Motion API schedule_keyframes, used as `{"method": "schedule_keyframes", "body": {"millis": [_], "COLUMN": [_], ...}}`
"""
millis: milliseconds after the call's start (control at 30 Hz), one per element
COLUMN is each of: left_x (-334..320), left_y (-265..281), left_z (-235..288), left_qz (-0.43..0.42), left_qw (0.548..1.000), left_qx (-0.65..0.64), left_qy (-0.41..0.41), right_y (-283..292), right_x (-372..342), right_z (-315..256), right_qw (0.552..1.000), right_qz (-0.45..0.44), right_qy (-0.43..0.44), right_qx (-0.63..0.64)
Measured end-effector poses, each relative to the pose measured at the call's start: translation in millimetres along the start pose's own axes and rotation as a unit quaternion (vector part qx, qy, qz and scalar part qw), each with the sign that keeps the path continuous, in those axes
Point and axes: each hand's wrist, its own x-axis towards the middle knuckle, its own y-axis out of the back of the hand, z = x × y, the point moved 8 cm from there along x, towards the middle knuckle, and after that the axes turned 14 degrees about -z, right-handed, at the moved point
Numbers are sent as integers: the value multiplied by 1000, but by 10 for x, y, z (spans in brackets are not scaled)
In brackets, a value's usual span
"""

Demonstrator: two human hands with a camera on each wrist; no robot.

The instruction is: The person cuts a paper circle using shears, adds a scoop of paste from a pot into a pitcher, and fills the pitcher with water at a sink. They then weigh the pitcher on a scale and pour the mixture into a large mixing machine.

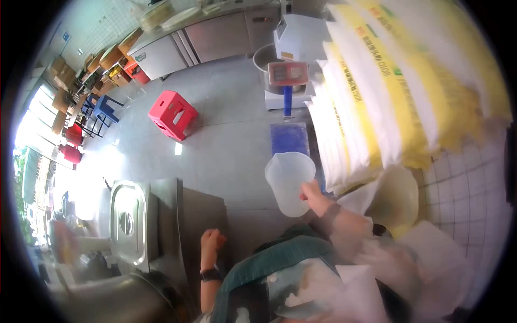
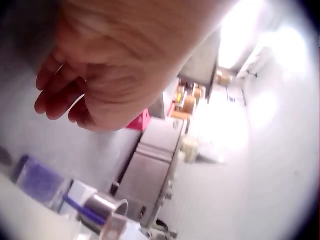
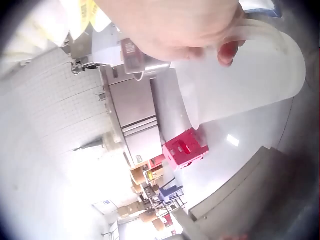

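A translucent white pitcher (image 1: 291, 185) is held by my right hand (image 1: 318, 199), its fingers curled at the side nearest the stacked sacks. In the right wrist view the pitcher (image 3: 245, 80) lies beside my right hand (image 3: 185, 30), whose fingers are partly hidden against it. My left hand (image 1: 211, 247) hangs near the steel counter, holding nothing. The left wrist view shows that hand (image 2: 115, 65) with its fingers loosely bent and bare.
Yellow-and-white sacks (image 1: 377, 81) are stacked at the right. A red stool (image 1: 173, 114) stands on the floor. A blue platform scale (image 1: 290, 139) lies beyond the pitcher, and a lidded steel pan (image 1: 129, 223) sits on the left counter.
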Motion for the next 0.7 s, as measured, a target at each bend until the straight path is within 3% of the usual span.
{"method": "schedule_keyframes", "body": {"millis": [33,100,133,167,233,300,333,400,433,467,533,633,700], "left_x": [-12,234,144,36,107,183,186,320,409,395,498,562,612], "left_y": [144,685,576,419,553,601,568,152,127,439,592,406,167], "left_z": [-100,-545,-297,-91,-257,-294,-207,202,250,-84,-278,-133,83], "left_qz": [41,-3,-23,-46,-100,-104,-112,-152,-133,-80,-31,-26,117], "left_qw": [999,972,900,784,734,712,700,703,753,854,932,928,947], "left_qx": [-21,233,435,619,666,654,659,687,636,498,324,312,54], "left_qy": [13,-11,-18,-19,93,236,251,106,102,123,158,203,293], "right_y": [17,44,76,95,132,162,154,179,185,225,314,433,505], "right_x": [170,840,1142,1415,1982,2463,2664,3066,3307,3508,3867,4325,4548], "right_z": [-84,-65,-55,11,124,141,119,35,0,-6,96,217,218], "right_qw": [999,998,995,988,985,979,975,964,963,961,957,968,977], "right_qz": [33,7,53,99,107,118,133,171,175,192,212,176,159], "right_qy": [-33,-51,-75,-104,-81,-89,-94,-106,-109,-78,-57,-7,20], "right_qx": [-1,31,44,59,105,144,154,174,175,182,192,179,142]}}
